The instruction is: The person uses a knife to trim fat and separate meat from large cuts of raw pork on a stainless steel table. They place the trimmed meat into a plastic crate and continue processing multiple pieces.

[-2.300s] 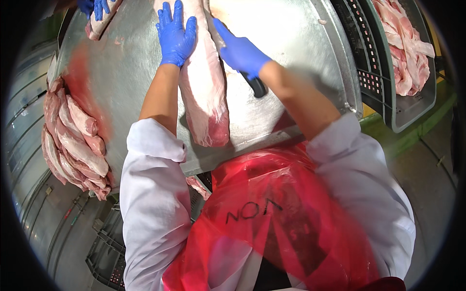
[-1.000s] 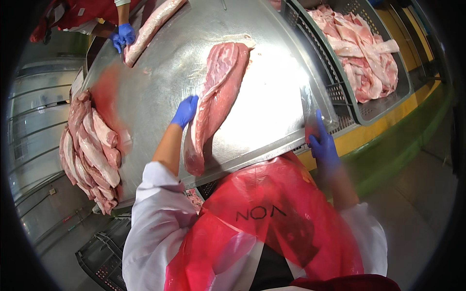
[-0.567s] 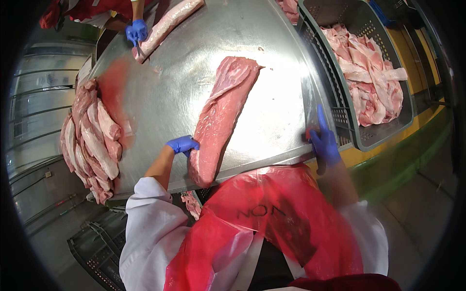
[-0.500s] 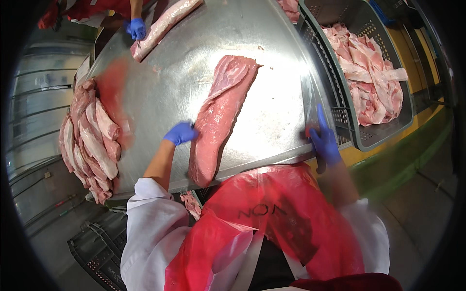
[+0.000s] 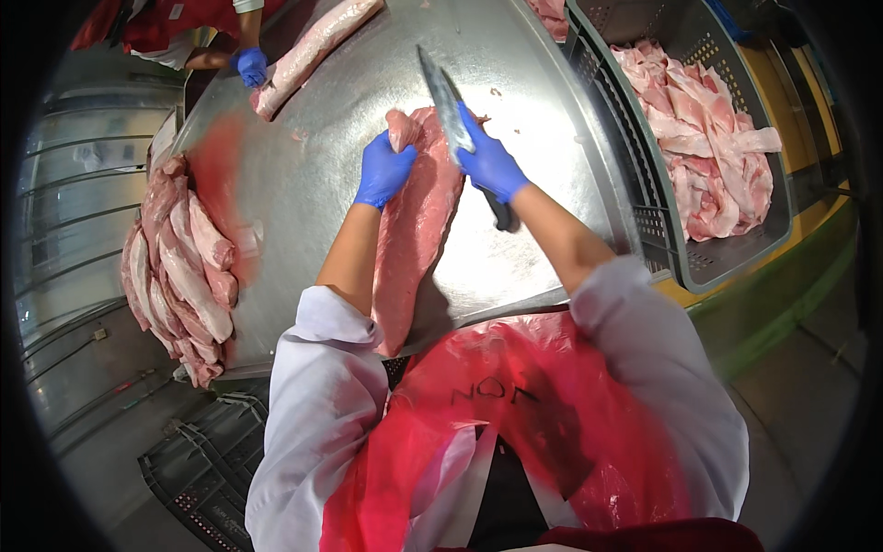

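Note:
A long piece of pork loin (image 5: 414, 235) lies lengthwise on the steel table in front of me. At its far end my left hand (image 5: 386, 170), in a blue glove, is closed on a flap of the meat (image 5: 401, 129) and lifts it. My right hand (image 5: 490, 166), also gloved in blue, grips a knife (image 5: 442, 97) with a dark handle. The blade points away from me and slightly left, over the right side of the loin's far end. Part of the far end is hidden behind the hands and blade.
Several meat strips (image 5: 179, 267) are heaped at the table's (image 5: 313, 212) left edge. Across the table, a co-worker's gloved hand (image 5: 248, 67) touches another loin (image 5: 317, 51). A grey perforated crate (image 5: 685, 267) on the right holds pale trimmings (image 5: 704, 147). A black crate (image 5: 207, 460) stands low at left.
My left hand has moved up from the loin's near left side to its far end and taken the flap. My right hand has come from the table's right edge to the loin, holding the knife.

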